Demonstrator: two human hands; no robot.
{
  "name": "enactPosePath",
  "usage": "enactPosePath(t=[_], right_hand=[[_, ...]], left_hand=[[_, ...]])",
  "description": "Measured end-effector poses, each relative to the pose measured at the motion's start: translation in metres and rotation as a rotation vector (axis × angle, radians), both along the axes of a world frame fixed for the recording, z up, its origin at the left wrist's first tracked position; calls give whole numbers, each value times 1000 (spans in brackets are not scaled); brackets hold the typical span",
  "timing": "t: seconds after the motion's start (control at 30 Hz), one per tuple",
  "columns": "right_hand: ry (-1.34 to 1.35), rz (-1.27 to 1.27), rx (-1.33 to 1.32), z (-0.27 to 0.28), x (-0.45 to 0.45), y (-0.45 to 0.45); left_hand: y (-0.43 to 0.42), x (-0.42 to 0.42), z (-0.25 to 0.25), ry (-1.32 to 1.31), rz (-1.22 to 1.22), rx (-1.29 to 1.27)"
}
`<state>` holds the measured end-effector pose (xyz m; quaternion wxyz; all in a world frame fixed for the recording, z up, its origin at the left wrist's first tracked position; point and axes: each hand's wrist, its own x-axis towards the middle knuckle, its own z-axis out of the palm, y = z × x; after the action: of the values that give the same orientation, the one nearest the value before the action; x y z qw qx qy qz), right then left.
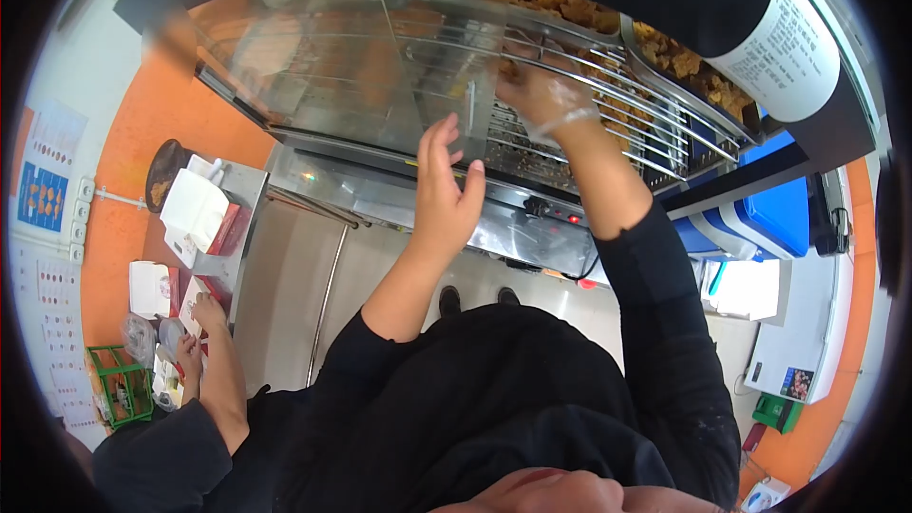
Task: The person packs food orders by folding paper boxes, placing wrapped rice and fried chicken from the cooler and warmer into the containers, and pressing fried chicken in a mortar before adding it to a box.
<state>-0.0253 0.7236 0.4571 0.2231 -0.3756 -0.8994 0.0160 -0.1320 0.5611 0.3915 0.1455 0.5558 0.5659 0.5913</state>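
Note:
My left hand (446, 188) is bare and raised in front of the glass door (342, 66) of a food warmer, its fingers apart and holding nothing. Inside the warmer reaches my right hand (546, 90), in a clear plastic glove, over a wire rack (655, 123). Its fingertips are partly hidden behind the rack bars and glass, so what they hold, if anything, does not show. Fried pieces lie in trays (622, 28) behind the rack, and crumbs lie beneath it.
At the left, a co-worker's hands (201, 323) handle a box beside open white and red boxes (195, 209) on a side counter (249, 218). A green basket (119, 385) stands lower left. A printed receipt (784, 47) hangs upper right, above a blue container (774, 214).

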Motion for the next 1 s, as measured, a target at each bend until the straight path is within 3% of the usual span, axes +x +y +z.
enactPosePath(t=[0.07,0.13,0.17,0.2,0.27,0.3,0.33,0.4,0.5,0.7,0.77,0.87,1.0], right_hand=[[188,-71,-3,-2,18,-22],[170,-133,-411,20,44,-46],[416,22,-265,4,63,-57],[674,128,-323,-10,77,-65],[781,62,-512,-14,115,-93],[901,55,-685,-23,138,-102],[1111,66,-1023,-23,154,-118],[1211,216,-1216,-41,202,-129],[1438,53,-1119,-58,235,-154],[1396,10,-1236,-53,237,-150],[1359,24,-1295,-51,238,-148],[1287,35,-1400,-50,236,-143],[1158,-22,-1605,-51,225,-129]], left_hand=[[9,3,-1,37,23,9],[15,10,-4,63,79,14],[18,13,-6,75,101,27],[20,14,-8,97,144,36],[26,20,-16,138,232,111],[23,24,-9,154,250,79],[20,31,-3,94,229,-48],[19,49,-5,56,231,17],[21,78,-13,32,201,17],[21,133,-27,-30,-90,26],[16,140,-21,-1,-348,-40],[20,143,-39,121,-509,82],[-2,114,-60,-18,-657,-126]])
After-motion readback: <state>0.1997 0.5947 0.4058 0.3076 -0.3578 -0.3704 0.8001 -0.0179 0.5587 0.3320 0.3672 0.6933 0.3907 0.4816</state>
